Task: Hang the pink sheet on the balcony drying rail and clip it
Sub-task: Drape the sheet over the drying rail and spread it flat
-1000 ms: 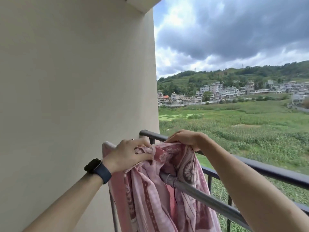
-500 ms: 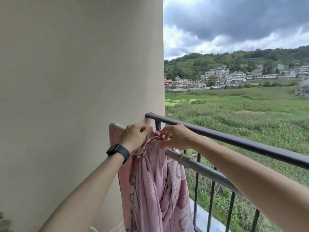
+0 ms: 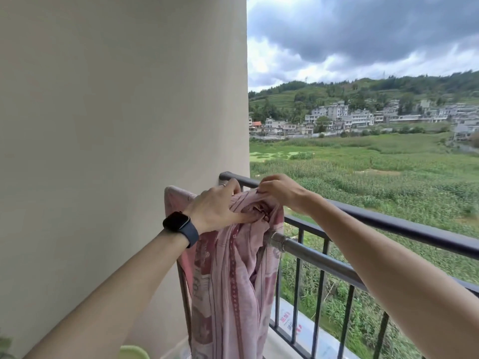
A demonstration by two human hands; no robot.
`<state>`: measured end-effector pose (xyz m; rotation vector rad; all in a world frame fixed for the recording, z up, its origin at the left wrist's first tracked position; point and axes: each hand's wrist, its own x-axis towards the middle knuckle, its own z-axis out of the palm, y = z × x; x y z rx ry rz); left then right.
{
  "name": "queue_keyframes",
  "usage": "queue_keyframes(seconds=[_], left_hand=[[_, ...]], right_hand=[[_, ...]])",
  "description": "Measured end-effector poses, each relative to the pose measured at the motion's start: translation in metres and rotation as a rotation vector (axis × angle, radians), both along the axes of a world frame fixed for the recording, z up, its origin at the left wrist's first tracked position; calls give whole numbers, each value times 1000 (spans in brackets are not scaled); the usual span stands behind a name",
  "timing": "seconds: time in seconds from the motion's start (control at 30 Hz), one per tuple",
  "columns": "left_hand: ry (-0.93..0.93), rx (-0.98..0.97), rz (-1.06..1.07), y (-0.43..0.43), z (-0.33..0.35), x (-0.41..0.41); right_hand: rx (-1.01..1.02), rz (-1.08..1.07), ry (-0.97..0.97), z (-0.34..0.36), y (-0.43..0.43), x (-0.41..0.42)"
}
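The pink patterned sheet hangs bunched over the left end of the grey metal drying rail, close to the wall. My left hand, with a dark watch on its wrist, grips the gathered top of the sheet, thumb pressed into the folds. My right hand pinches the top edge of the fabric just to the right of it, fingers curled. Both hands are above the rail's end. No clip shows in view.
A beige wall fills the left side, right beside the sheet. The dark balcony railing with vertical bars runs behind the drying rail to the right. A pale green object sits at the bottom edge. Fields and houses lie beyond.
The sheet has been gathered tighter toward the rail's left end, baring more of the rail. Both hands have come closer together at the top of the fabric. The camera has tilted down.
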<state>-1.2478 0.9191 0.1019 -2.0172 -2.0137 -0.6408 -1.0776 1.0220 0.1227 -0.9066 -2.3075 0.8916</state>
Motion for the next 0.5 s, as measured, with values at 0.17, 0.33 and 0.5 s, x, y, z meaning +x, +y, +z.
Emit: queue_keyframes(seconds=[0.17, 0.33, 0.5], left_hand=[[-138, -74, -88, -3, 5, 4], [-364, -114, -162, -12, 28, -1], [-1080, -276, -417, -20, 41, 14]], right_hand=[[-84, 15, -111, -1, 2, 23], [26, 62, -228, 20, -14, 31], [314, -35, -152, 47, -24, 46]])
